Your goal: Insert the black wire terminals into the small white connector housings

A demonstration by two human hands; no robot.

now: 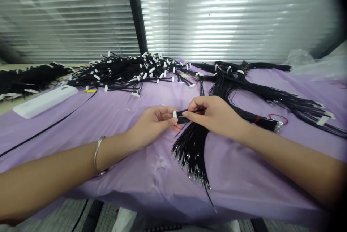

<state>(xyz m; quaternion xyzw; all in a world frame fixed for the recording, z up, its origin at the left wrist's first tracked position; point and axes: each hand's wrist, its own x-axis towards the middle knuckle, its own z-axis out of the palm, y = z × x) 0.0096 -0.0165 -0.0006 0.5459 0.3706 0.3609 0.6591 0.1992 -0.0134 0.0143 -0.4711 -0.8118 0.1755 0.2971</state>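
My left hand [162, 120] pinches a small white plug connector [175, 117] between thumb and fingers. Black wires run from the connector toward the right, where my right hand [204, 111] closes its thumb and finger on them. Under and below my right hand, a loose bundle of black wires [193, 149] fans out over the purple cloth, with bare silvery terminals at the ends. One longer wire sticks out past the rest toward the front edge. The exact spot where the wires enter the connector is partly hidden by my fingers.
Purple sheeting [114, 123] covers the table. A heap of black cables with white connectors [130, 69] lies at the back. More wire bundles [271, 98] stretch to the right, beside a red band [278, 119]. A white oblong device [46, 101] rests at the left.
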